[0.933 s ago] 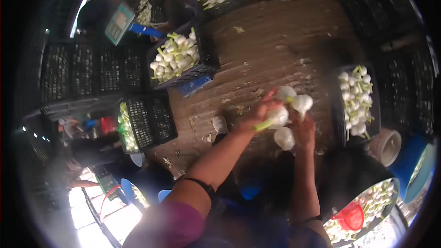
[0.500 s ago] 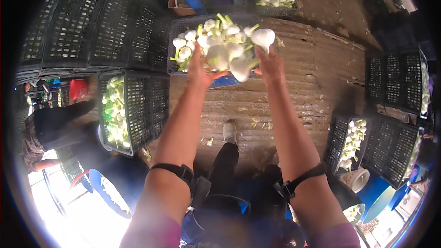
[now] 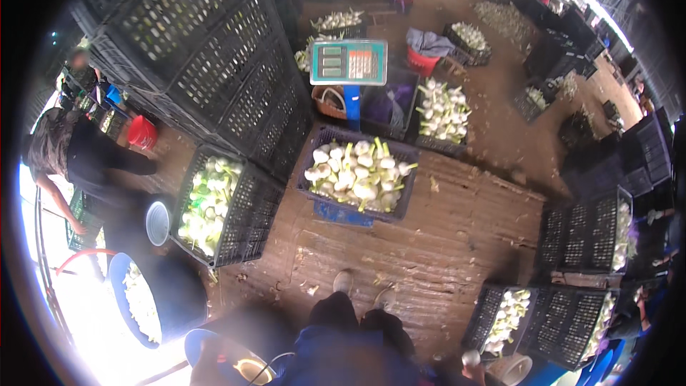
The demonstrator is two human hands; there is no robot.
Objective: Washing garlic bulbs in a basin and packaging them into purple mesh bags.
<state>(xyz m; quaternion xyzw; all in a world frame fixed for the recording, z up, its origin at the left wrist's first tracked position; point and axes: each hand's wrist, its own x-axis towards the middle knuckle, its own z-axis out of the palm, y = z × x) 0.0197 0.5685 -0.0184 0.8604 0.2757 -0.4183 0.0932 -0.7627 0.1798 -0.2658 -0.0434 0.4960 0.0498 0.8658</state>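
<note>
A dark plastic crate (image 3: 309, 189) heaped with garlic bulbs (image 3: 363, 171) sits on a blue platform base (image 3: 343, 213), both my hands away from it. At the lower edge, my right hand (image 3: 468, 373) is partly cut off, closed around a whitish garlic bulb (image 3: 470, 358). It is beside another garlic crate (image 3: 480, 314) and a pale bucket (image 3: 511, 369). My left hand (image 3: 209, 363) appears as a blur at the lower left, close to a blue-rimmed bucket (image 3: 196, 343). Its fingers cannot be made out.
Behind the crate stands a scale display (image 3: 349, 62) on a blue post. Stacked black crates (image 3: 207, 43) rise at the left, above a garlic crate (image 3: 243, 221). A large tub (image 3: 114, 307) holds white pieces. A person (image 3: 78, 150) bends at the far left. More crates line the right.
My hands have left the crate on the platform and dropped to the lower edge. The right one has a garlic bulb. My view has tilted up, showing more floor beyond the scale.
</note>
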